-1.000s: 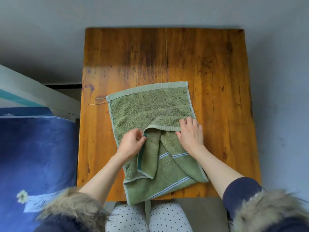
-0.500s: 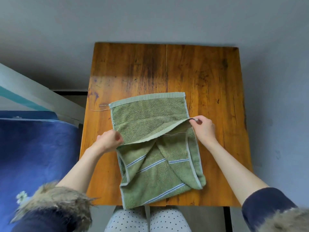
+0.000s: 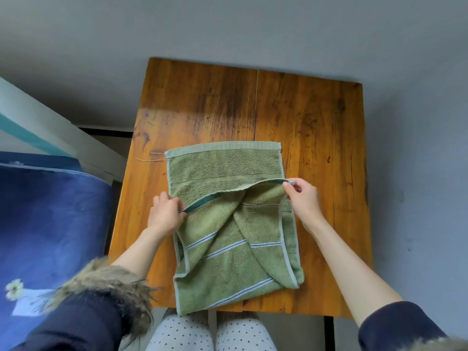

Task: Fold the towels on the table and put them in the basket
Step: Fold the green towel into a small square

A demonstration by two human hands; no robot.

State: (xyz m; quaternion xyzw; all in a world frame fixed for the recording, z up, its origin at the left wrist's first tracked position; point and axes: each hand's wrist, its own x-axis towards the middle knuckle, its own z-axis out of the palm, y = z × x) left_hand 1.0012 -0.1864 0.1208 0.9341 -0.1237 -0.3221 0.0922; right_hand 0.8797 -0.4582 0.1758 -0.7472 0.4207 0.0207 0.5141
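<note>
The green towel (image 3: 228,239) lies lengthwise on the table (image 3: 316,138), running away from the person. Left hand (image 3: 166,215) and right hand (image 3: 302,198) each pinch an end of its turned-back hem, seemingly lifted slightly. No basket shows.

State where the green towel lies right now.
In the head view, the green towel lies on the wooden table's near half, its hem pinched between left hand and right hand.

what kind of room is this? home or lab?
Likely a home, perhaps a bedroom: a worn wooden table, blue floral bedding beside it, and a green towel being folded.
</note>
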